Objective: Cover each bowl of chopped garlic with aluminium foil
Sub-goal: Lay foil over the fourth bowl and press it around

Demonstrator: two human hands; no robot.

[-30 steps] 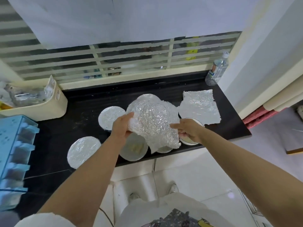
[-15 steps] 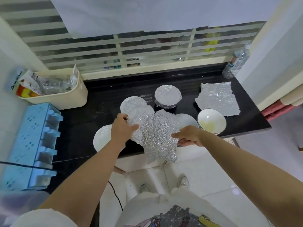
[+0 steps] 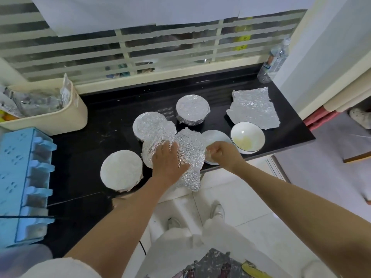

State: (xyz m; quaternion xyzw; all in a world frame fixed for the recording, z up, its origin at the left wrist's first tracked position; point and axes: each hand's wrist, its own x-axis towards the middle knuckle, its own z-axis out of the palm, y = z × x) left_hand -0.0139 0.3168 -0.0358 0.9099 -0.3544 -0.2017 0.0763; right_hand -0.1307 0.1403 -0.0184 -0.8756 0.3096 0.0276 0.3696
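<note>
On the black counter (image 3: 112, 125), left hand (image 3: 168, 159) presses foil (image 3: 190, 145) with spread fingers; right hand (image 3: 222, 155) seemingly pinches its edge.

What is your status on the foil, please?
Left hand flat on foil sheet; right hand pinching its edge. Garlic bowl at right uncovered. Nothing in the way.
</note>
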